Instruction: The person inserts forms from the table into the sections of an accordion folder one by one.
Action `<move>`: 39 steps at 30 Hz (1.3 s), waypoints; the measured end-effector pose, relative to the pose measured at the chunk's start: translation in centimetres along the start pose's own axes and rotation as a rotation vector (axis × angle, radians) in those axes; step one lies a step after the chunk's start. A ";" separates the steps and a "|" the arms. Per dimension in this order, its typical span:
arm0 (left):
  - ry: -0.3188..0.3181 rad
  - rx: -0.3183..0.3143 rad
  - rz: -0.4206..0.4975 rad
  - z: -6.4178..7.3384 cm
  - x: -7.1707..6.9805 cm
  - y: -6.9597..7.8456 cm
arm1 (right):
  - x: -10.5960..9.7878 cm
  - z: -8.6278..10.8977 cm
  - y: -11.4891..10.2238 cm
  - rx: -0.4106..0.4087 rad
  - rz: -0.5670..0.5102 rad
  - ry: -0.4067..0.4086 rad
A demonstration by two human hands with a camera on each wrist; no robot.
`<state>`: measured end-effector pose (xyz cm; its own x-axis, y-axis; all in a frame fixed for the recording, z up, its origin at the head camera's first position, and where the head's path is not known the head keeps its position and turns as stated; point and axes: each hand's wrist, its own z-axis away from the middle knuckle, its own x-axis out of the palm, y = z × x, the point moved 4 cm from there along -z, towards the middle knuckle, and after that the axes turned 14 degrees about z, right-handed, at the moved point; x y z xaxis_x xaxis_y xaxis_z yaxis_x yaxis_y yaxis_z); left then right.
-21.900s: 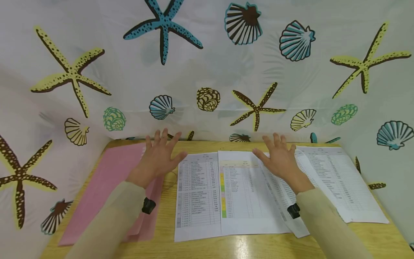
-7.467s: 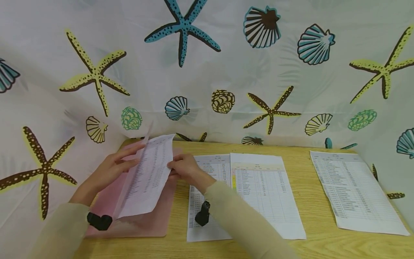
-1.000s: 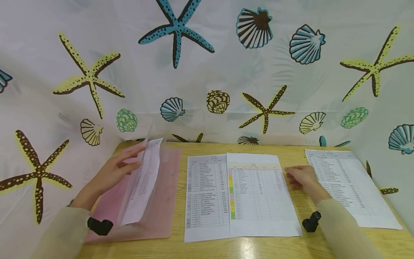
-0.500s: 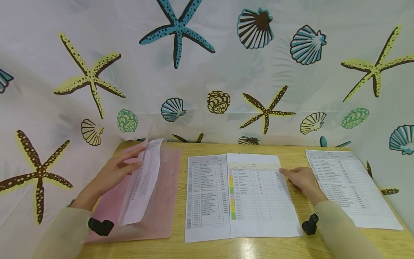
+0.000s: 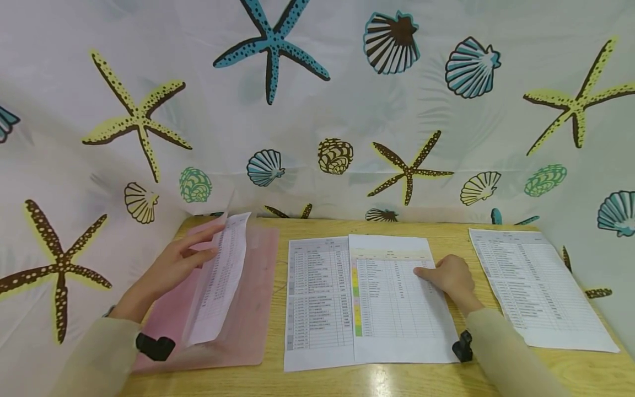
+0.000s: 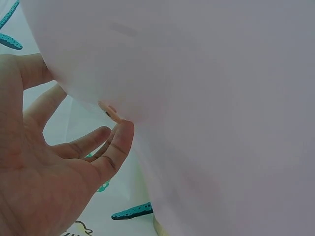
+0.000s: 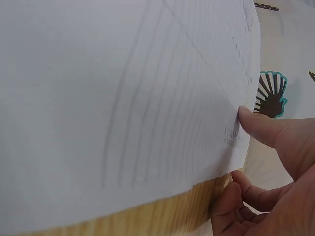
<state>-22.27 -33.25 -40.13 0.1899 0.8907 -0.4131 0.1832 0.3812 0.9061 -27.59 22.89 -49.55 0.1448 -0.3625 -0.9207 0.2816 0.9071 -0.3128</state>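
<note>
At the left lies a pink plastic folder (image 5: 253,309). My left hand (image 5: 173,270) holds its translucent cover (image 6: 211,108) raised, fingers along the cover's edge in the left wrist view. Inside the lifted cover stands a white printed sheet (image 5: 223,275), tilted and slightly bowed. My right hand (image 5: 452,275) grips the right edge of a printed sheet with a coloured column (image 5: 392,320). Its thumb presses on the printed face, and the other fingers are curled at the edge and below in the right wrist view (image 7: 266,172).
A grey-headed printed sheet (image 5: 317,309) lies just left of the gripped one, their edges meeting. Another printed sheet (image 5: 541,292) lies at the far right. All are on a wooden table (image 5: 307,380), backed by a white curtain (image 5: 297,121) with starfish and shells.
My right hand has come left from beside the coloured-column sheet and now grips its right edge. My left hand keeps the folder cover raised. Earlier, both hands were at the folder and its printed sheet.
</note>
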 end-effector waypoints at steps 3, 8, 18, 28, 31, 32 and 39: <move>0.000 0.002 0.004 0.0 0.0 0.0 | 0.0 0.1 -0.4 0.009 -0.005 0.008; 0.004 -0.009 0.007 -0.1 0.1 -0.1 | 0.0 0.2 -1.0 0.016 -0.010 0.008; 0.011 -0.024 0.012 -0.1 0.3 -0.1 | 0.1 0.4 -1.3 0.045 -0.017 0.004; 0.014 0.010 0.008 -0.2 0.3 0.2 | -0.8 0.0 -0.9 0.010 -0.102 -0.043; 0.012 0.016 0.009 -0.2 0.3 0.2 | -1.4 -0.4 -0.3 -0.010 -0.184 -0.127; 0.011 0.017 0.009 -0.2 0.3 0.2 | -1.5 -0.5 -0.2 -0.010 -0.225 -0.164; 0.006 0.011 0.014 -0.1 0.2 0.2 | -1.8 -0.3 0.5 -0.019 -0.421 -0.313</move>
<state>-22.34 -32.95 -40.05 0.1869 0.8972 -0.4000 0.1908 0.3663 0.9107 -28.03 24.08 -48.14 0.2995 -0.7407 -0.6014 0.3599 0.6715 -0.6477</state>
